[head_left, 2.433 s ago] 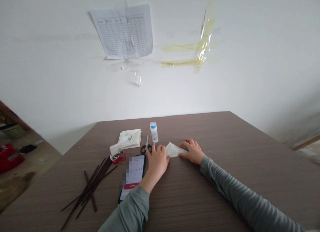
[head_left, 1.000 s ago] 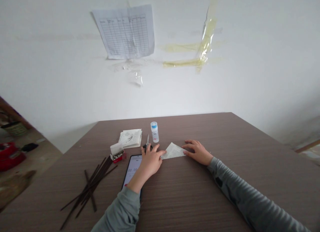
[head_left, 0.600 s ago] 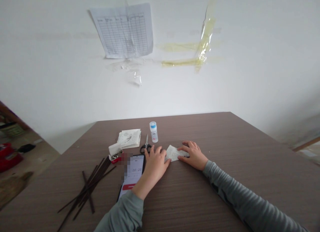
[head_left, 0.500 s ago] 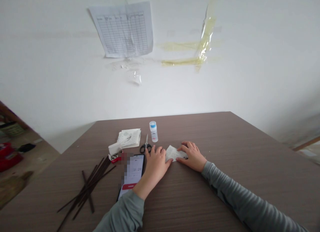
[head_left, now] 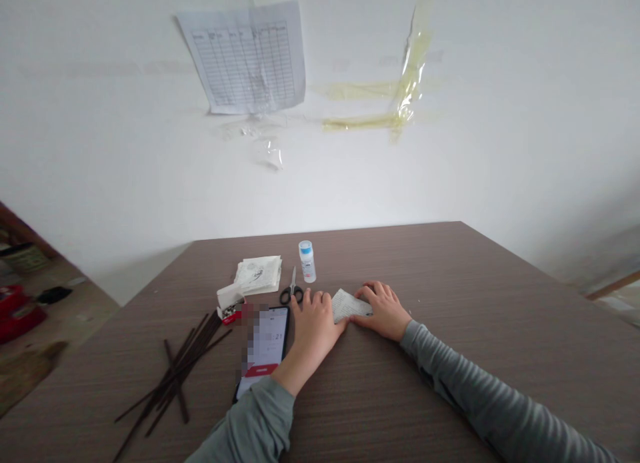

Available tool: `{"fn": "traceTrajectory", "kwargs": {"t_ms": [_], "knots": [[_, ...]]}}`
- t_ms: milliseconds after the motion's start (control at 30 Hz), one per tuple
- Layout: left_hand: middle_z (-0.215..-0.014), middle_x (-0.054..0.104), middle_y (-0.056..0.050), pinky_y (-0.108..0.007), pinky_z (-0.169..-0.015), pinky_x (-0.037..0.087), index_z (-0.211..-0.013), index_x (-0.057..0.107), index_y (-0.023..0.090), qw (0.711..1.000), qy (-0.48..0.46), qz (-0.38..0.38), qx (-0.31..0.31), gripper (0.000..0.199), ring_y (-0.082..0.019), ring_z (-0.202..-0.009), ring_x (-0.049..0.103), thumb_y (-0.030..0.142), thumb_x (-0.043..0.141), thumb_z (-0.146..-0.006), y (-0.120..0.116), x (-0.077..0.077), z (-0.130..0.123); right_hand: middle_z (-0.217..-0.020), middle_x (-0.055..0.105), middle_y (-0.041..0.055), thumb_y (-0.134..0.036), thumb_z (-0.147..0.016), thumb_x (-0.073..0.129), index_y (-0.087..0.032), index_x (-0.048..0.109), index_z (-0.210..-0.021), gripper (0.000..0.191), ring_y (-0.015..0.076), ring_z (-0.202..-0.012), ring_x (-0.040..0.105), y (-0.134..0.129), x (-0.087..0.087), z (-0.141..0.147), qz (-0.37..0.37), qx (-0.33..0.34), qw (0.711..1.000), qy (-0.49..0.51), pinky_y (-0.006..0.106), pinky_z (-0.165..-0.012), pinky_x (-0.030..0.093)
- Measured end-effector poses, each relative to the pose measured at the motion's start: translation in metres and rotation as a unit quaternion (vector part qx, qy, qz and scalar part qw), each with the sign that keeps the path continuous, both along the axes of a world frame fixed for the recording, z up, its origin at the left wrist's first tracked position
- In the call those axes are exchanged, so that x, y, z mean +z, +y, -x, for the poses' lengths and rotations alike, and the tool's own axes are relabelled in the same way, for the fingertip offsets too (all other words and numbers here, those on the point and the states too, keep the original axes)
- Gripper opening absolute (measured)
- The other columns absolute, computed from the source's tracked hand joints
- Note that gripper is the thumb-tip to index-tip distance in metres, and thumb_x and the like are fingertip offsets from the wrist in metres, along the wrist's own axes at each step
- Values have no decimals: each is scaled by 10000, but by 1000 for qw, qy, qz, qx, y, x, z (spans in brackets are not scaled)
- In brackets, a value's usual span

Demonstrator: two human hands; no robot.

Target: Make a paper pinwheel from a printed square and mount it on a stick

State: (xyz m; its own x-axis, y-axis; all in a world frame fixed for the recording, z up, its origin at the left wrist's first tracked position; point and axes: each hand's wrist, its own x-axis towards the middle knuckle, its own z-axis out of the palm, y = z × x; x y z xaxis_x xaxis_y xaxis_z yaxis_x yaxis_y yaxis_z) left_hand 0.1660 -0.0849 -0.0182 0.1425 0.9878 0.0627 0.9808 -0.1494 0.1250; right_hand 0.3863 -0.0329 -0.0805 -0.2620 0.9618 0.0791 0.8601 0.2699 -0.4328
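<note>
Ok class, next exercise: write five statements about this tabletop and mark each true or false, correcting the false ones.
1. The left hand and right hand both touch the printed paper. True.
2. The scissors lie to the left of the bottle. True.
3. The bottle lies on its side. False: it stands upright.
4. The dark sticks cross one another. True.
5. The phone lies beyond the bottle, nearer the wall. False: the phone is on the near side, by the left forearm.
</note>
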Motion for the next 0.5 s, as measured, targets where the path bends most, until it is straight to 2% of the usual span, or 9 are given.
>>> {"fn": "traceTrajectory", "kwargs": {"t_ms": [67,200,333,500], "knots": [[-1707,868,-208,-864,-1512,456,-1560,897,290,1000,-1,9,4,432,-552,-1796,631,470,876,-1167,-1,2,0,-1757,741,159,-652,-1038,1015,-357,882,-1581,632,506,-1734,643,1,0,1,3,-5,1000,1,736,-1513,468],[-1774,837,-208,-871,-1531,435,-1621,894,306,1000,-12,23,7,479,-570,-1832,602,464,887,-1168,-3,8,-1,-1754,755,188,-613,-997,1063,-400,929,-1582,637,575,-1692,671,1,3,2,3,-11,1000,13,743,-1480,514],[-1786,833,-200,-875,-1531,437,-1651,893,340,1000,-9,23,3,494,-561,-1832,607,449,884,-1170,-3,9,-2,-1794,744,170,-573,-965,1070,-442,943,-1599,659,622,-1731,628,0,6,2,18,-18,999,22,772,-1485,509],[-1825,796,-219,-893,-1544,387,-1704,861,309,999,-7,46,-2,535,-547,-1858,566,452,838,-1190,-1,10,-3,-1826,730,162,-502,-962,1057,-421,964,-1585,635,592,-1767,591,3,9,-4,35,-8,999,33,698,-1502,502]]}}
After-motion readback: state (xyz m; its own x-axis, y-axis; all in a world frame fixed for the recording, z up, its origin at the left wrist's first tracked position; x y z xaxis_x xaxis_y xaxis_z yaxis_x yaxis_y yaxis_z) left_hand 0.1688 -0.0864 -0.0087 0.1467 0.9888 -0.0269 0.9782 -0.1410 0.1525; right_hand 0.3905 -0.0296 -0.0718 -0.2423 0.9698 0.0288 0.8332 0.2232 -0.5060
